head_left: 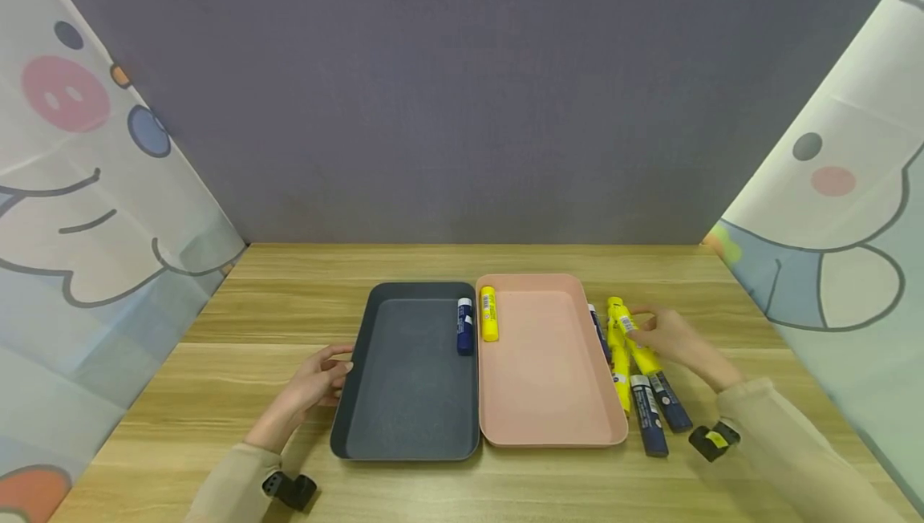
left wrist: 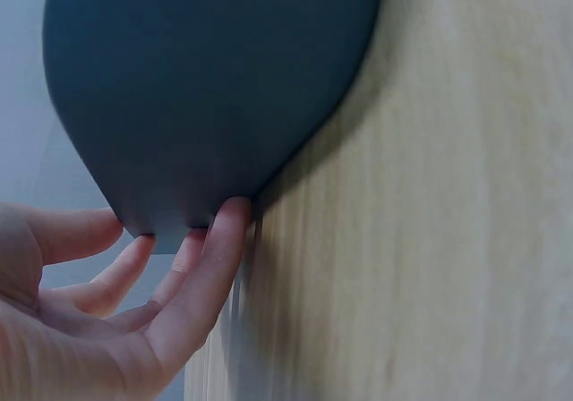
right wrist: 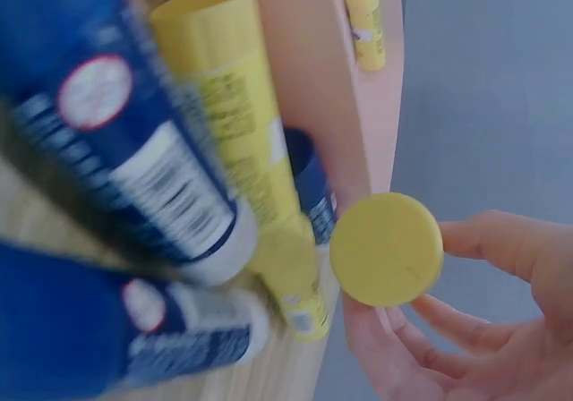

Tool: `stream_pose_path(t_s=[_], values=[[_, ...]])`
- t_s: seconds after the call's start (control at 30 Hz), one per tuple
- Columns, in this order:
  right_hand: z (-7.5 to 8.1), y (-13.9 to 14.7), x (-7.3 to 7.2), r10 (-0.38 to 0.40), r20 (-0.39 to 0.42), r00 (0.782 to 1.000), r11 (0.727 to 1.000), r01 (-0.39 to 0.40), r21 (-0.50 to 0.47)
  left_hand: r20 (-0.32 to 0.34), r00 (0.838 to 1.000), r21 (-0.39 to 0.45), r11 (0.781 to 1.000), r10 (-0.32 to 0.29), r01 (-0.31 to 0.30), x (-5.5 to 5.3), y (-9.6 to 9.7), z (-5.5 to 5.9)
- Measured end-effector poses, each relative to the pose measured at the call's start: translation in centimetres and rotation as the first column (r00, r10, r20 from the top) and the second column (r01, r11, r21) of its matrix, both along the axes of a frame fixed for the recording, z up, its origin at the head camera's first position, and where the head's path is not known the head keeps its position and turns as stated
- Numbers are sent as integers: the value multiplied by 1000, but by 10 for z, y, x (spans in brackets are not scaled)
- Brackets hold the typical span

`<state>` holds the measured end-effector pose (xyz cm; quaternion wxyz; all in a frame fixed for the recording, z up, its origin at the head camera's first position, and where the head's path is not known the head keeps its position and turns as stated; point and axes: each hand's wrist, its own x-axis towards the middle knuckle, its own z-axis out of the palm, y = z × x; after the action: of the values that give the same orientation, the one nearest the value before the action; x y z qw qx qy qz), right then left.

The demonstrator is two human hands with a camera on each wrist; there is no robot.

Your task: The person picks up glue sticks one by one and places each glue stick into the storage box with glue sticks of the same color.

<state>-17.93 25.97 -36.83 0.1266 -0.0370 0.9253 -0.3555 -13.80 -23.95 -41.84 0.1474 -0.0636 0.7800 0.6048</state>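
Note:
My right hand [head_left: 674, 338] pinches a yellow glue stick [head_left: 642, 353] between thumb and fingers, over a small pile right of the pink tray. In the right wrist view its round yellow end [right wrist: 387, 249] faces the camera. Beneath and around lie another yellow glue stick [head_left: 621, 379] and dark blue ones with white ends, such as this blue glue stick [head_left: 650, 419]. My left hand [head_left: 312, 385] touches the left side of the dark grey tray [head_left: 404, 395], its fingertips [left wrist: 235, 209] against the outer wall and the thumb by the rim.
The pink tray [head_left: 541, 379] stands right beside the grey one. One yellow glue stick [head_left: 489, 314] lies in its upper left; one blue glue stick [head_left: 465, 329] lies in the grey tray's upper right. A grey panel [head_left: 469, 106] rises behind the wooden table [head_left: 238, 330].

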Motion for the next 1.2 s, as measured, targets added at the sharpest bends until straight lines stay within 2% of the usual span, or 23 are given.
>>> stream_pose_path(t_s=[0.23,0.73,1.2], values=[[4,-17,-11,18,38,999,998,-16,-68,-1,1000,-2,1000,-1,1,0,0,0],[8,-48,-34,-10,93,996,996,18,-93,-7,1000,10,1000,-2,2,1,0,1],[2,-79,-52,-47,152,987,990,66,-124,-5,1000,14,1000,-1,1,1,0,1]])
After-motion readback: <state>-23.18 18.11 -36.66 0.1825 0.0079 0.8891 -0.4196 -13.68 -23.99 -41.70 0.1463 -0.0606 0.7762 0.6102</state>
